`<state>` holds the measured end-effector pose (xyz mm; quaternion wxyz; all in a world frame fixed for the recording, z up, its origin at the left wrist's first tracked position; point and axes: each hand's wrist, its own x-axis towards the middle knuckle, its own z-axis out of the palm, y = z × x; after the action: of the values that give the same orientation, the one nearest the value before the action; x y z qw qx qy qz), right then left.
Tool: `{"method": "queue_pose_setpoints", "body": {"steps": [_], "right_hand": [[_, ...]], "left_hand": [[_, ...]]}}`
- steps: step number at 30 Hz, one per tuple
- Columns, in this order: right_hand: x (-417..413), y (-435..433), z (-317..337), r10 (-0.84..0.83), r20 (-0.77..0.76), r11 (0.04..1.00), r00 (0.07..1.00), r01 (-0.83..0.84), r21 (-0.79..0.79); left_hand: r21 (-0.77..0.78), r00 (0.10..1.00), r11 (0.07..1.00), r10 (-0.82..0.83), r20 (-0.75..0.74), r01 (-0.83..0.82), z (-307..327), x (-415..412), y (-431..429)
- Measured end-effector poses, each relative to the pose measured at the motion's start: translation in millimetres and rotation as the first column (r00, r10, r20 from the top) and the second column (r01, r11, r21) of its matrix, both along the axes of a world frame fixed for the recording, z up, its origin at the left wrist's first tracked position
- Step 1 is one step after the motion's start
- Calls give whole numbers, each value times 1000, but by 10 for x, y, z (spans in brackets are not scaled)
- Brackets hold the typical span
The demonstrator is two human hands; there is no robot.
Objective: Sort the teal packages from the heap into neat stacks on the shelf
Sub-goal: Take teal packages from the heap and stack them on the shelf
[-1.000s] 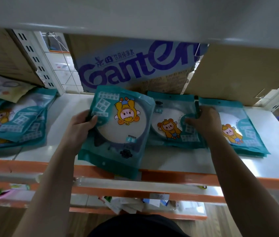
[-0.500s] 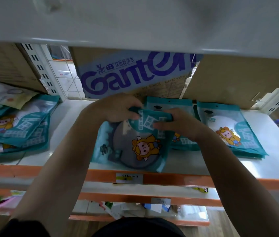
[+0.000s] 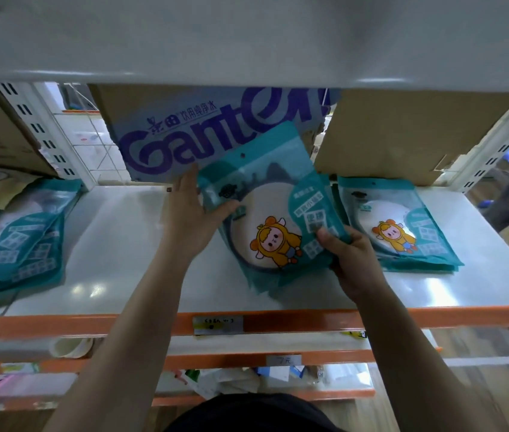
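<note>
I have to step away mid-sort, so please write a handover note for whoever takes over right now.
Left hand: grips the left edge of a teal package.
Right hand: fingers pinch its lower right edge.
The package is face up and tilted over the middle stack, not yet squared.
Done: a neat right stack lies on the shelf.
Left: lay this one straight, then sort the heap at the left end.
</note>
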<state>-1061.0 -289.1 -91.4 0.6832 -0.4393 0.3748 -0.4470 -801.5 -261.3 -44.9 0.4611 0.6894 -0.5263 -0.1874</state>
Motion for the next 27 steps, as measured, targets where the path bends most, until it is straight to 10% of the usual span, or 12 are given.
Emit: {"method": "queue_pose_setpoints", "body": {"steps": [8,17,22,27], "right_hand": [[-228,27,38,-20,112,1000,993,20,-4],[-803,-193,196,-100,-340,989,935,56,-137],[-1251,-511,213,-272,-401,962,875,236,-137],[-1703,-891,160,-335,-515,929,789,368,-41]], "left_hand": [[119,932,984,-86,-352,135,-172,-463,54],[137,951,967,-174,-258,214,-234,-919,56],[43,954,993,-118,276,110,-458,-968,186],[137,891,988,-4,454,-66,-720,-805,374]]}}
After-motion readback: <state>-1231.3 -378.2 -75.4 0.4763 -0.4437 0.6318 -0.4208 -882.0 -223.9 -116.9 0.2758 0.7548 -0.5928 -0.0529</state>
